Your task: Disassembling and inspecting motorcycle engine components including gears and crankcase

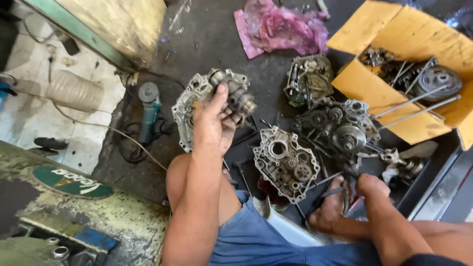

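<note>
Left hand [213,125]: grip closed around a grey gear shaft [238,97], raised above the engine cover [189,106] on the floor. Right hand [370,186]: grip state cannot be determined; it rests near tools [340,189].

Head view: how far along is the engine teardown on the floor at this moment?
Looks done: the crankcase halves lie split open on the floor, and loose parts fill the cardboard box. In hand: the left hand holds up a gear shaft assembly; the right hand reaches down among tools by the foot. Left: the gear-filled engine half looks assembled.
</note>
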